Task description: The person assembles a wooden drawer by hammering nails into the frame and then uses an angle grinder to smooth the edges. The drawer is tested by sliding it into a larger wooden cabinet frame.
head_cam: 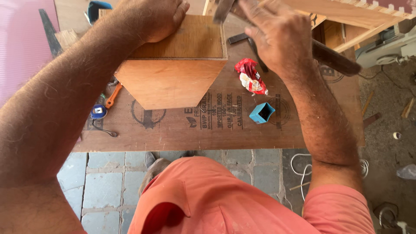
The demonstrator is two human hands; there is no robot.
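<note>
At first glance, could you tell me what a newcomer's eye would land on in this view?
Two bare forearms frame the view: the left hand presses flat on a plywood box at the top centre, while the right hand grips a hammer beside it. On the plywood sheet below, a crumpled red wrapper and a small blue box stand out.

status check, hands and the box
Left hand flat on plywood box. Right hand gripping hammer. Red wrapper, blue box beside.

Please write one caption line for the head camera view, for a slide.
Left hand steadies a plywood box on a plywood sheet while right hand grips a hammer.
</note>
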